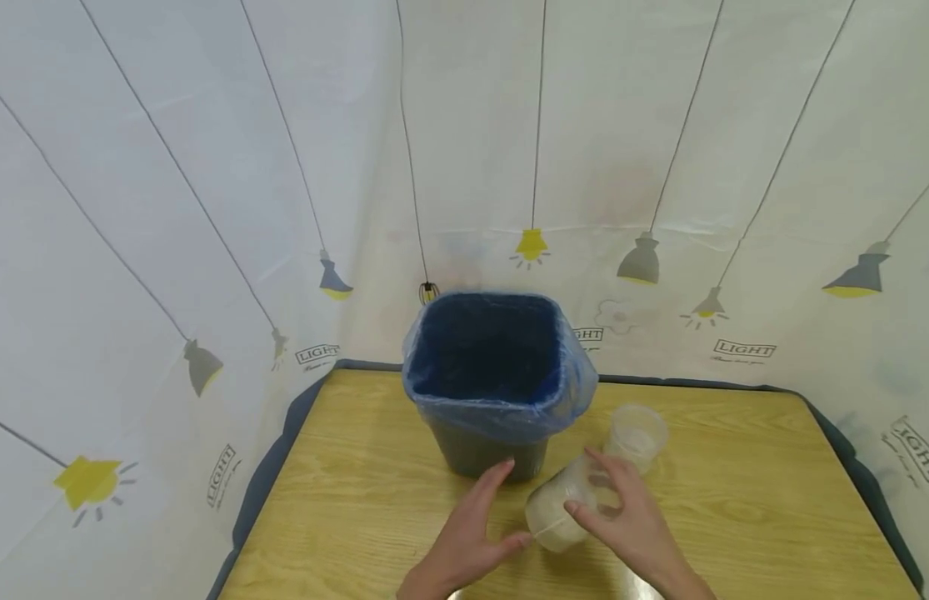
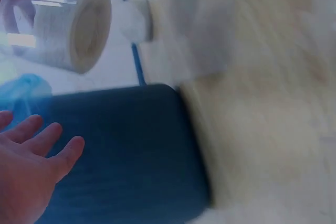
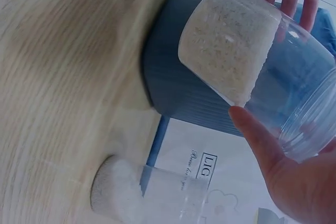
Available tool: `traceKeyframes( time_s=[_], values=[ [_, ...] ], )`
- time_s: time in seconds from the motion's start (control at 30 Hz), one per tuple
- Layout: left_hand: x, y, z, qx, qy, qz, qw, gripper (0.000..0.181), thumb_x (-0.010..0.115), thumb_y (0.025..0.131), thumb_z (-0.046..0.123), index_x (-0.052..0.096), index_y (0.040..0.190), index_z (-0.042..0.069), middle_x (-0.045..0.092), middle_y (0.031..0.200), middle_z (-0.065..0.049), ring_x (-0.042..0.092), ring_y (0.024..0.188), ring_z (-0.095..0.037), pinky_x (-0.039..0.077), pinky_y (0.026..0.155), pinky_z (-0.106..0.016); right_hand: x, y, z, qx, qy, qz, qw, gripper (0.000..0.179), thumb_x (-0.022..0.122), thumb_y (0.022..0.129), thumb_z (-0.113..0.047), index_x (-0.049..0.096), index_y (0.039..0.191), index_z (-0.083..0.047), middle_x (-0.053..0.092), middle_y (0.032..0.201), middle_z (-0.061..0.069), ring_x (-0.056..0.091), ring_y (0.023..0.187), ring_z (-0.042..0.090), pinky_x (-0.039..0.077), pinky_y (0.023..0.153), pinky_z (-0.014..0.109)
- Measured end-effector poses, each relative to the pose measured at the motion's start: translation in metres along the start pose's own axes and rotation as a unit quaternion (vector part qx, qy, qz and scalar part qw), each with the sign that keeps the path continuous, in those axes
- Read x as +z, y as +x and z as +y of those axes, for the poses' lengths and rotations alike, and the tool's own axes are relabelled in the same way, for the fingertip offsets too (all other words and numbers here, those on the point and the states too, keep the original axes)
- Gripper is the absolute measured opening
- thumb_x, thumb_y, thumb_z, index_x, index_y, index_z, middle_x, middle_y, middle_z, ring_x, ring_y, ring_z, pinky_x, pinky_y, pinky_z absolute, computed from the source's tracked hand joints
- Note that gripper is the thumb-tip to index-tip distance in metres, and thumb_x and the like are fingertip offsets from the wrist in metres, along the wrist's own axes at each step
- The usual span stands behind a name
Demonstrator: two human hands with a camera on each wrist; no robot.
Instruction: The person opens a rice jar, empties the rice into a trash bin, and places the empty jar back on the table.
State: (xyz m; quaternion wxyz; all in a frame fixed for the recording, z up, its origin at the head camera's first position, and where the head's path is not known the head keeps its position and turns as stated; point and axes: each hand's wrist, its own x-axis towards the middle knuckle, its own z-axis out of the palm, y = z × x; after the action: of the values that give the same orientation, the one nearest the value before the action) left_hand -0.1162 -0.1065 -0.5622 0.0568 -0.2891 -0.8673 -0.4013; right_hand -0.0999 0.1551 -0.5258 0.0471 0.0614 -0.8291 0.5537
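Observation:
My right hand (image 1: pixel 632 517) grips a clear jar (image 1: pixel 561 508) near its mouth, with the thumb on one side and the fingers on the other. The jar tilts above the table, and pale, rice-like grains (image 3: pixel 226 40) fill its base end. My left hand (image 1: pixel 467 533) is beside the jar's base with its fingers spread, holding nothing. In the left wrist view, a gap shows between these fingers and the jar. Behind the right hand stands a second clear container (image 1: pixel 636 433), with whitish contents (image 3: pixel 118 187) at its bottom.
A dark bin (image 1: pixel 471 446) lined with a blue plastic bag (image 1: pixel 576 379) stands at the back of the wooden table (image 1: pixel 344 500), just beyond my hands. Hanging cloth (image 1: pixel 464 125) printed with lamps surrounds the table at the back and both sides.

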Motion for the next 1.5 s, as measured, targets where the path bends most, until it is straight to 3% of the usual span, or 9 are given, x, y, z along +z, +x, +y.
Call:
traceKeyframes(
  time_s=[0.3,0.57,0.73,0.8,1.03,1.17,1.3,1.4,1.5],
  values=[
    [0.013,0.021,0.027,0.065,0.026,-0.028,0.9972,0.102,0.085,0.082,0.048,0.031,0.162,0.017,0.037,0.165,-0.005,0.042,0.147,-0.024,0.042,0.114,-0.046,-0.010,-0.005,-0.011,-0.006,0.021,0.021,0.9995,0.068,0.082,0.090,-0.020,0.051,0.150,-0.016,0.054,0.142,0.011,0.061,0.122,0.037,0.057,0.081,0.028],
    [0.026,0.034,0.042,0.150,0.082,0.042,0.9843,0.115,0.093,0.069,0.049,0.034,0.159,0.007,0.045,0.159,-0.012,0.047,0.143,-0.025,0.045,0.111,-0.042,-0.011,-0.010,-0.021,-0.003,0.029,0.036,0.9989,0.068,0.081,0.090,-0.018,0.050,0.151,-0.017,0.053,0.144,0.008,0.060,0.122,0.026,0.056,0.085,0.027],
    [0.026,0.040,0.050,0.160,0.109,0.057,0.9794,0.121,0.095,0.065,0.055,0.036,0.157,0.004,0.046,0.157,-0.010,0.048,0.142,-0.023,0.045,0.111,-0.040,-0.010,-0.011,-0.028,-0.017,0.021,0.060,0.9978,0.069,0.081,0.090,-0.016,0.050,0.151,-0.016,0.054,0.143,0.007,0.059,0.117,0.007,0.056,0.087,0.028],
    [0.026,0.043,0.052,0.163,0.123,0.063,0.9768,0.124,0.095,0.062,0.059,0.036,0.157,0.005,0.047,0.156,-0.009,0.048,0.141,-0.022,0.044,0.112,-0.039,-0.010,-0.011,-0.031,-0.017,0.020,0.069,0.9973,0.069,0.081,0.090,-0.015,0.049,0.151,-0.015,0.054,0.143,0.008,0.058,0.117,0.006,0.056,0.088,0.028],
    [0.028,0.053,0.057,0.188,0.191,0.117,0.9562,0.128,0.093,0.055,0.070,0.042,0.153,0.004,0.053,0.148,-0.004,0.053,0.133,-0.020,0.046,0.108,-0.037,-0.009,-0.010,-0.039,-0.004,0.028,0.085,0.9959,0.068,0.081,0.090,-0.014,0.050,0.150,-0.014,0.053,0.142,0.010,0.056,0.123,0.032,0.054,0.086,0.026],
    [0.030,0.058,0.058,0.197,0.221,0.156,0.9423,0.125,0.093,0.053,0.071,0.047,0.149,0.005,0.057,0.140,-0.003,0.058,0.126,-0.019,0.048,0.105,-0.034,-0.008,-0.010,-0.043,-0.005,-0.001,0.100,0.9949,0.069,0.083,0.088,-0.017,0.052,0.149,-0.015,0.055,0.141,0.007,0.054,0.123,0.028,0.052,0.089,0.032],
    [0.030,0.063,0.058,0.213,0.247,0.193,0.9252,0.117,0.090,0.056,0.073,0.053,0.144,0.005,0.063,0.132,-0.003,0.064,0.116,-0.018,0.052,0.100,-0.032,-0.007,-0.011,-0.046,-0.019,-0.024,0.116,0.9927,0.069,0.085,0.085,-0.017,0.054,0.146,-0.014,0.058,0.137,0.006,0.054,0.120,0.024,0.049,0.093,0.046],
    [0.029,0.065,0.057,0.219,0.253,0.200,0.9209,0.112,0.088,0.060,0.073,0.054,0.143,0.005,0.064,0.128,-0.003,0.066,0.112,-0.018,0.054,0.098,-0.032,-0.007,-0.011,-0.046,-0.030,-0.030,0.122,0.9917,0.068,0.086,0.084,-0.017,0.054,0.144,-0.013,0.058,0.134,0.007,0.054,0.119,0.026,0.049,0.092,0.052],
    [0.029,0.066,0.056,0.218,0.251,0.195,0.9229,0.108,0.088,0.062,0.070,0.055,0.142,0.006,0.064,0.126,-0.003,0.066,0.109,-0.017,0.054,0.097,-0.032,-0.006,-0.011,-0.045,-0.027,-0.030,0.121,0.9919,0.068,0.086,0.083,-0.016,0.054,0.144,-0.013,0.057,0.134,0.007,0.054,0.120,0.027,0.051,0.091,0.047]
  ],
)
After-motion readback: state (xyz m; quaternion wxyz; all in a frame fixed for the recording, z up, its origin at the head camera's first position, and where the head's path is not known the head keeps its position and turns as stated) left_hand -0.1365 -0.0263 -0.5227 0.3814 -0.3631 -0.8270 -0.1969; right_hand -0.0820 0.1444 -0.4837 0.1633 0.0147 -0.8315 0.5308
